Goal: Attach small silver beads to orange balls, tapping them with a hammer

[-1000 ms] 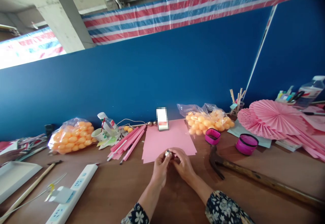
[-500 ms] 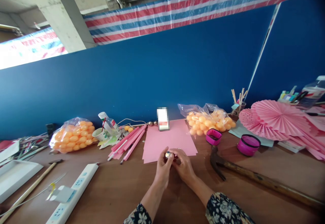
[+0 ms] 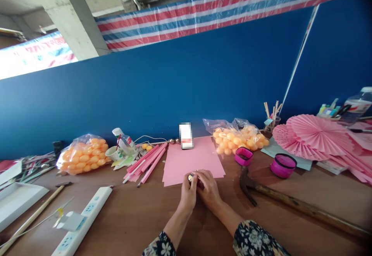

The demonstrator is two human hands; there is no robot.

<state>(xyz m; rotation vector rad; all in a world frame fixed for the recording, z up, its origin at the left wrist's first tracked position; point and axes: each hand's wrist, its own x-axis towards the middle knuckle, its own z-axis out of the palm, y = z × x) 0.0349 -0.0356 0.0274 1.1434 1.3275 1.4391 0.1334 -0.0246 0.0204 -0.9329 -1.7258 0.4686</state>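
Note:
A small shiny metal ball [image 3: 190,177] sits between my two hands, over the front edge of the pink paper sheets [image 3: 190,159]. My left hand [image 3: 188,194] pinches it between thumb and fingers. From the other side, my right hand [image 3: 208,190] is closed around it, its fingers curled over the top and hiding much of it. Whether the ball has an opening or separate parts cannot be made out. Two similar metal balls [image 3: 174,141] lie at the back by the paper's left corner. Behind the sheets stands a blurred-out white object [image 3: 186,135].
Bags of orange balls lie left [image 3: 84,155] and right [image 3: 238,138]. Pink paper strips [image 3: 148,162] are left of the sheets. A claw hammer [image 3: 285,198] and two magenta containers [image 3: 283,165] are to the right. A power strip [image 3: 84,217] and a smaller hammer [image 3: 37,213] occupy the left.
Both hands stay together on the metal ball. My right fingers have closed further over it, my left hand has turned slightly, and less of the ball shows. The things on the table remain in place.

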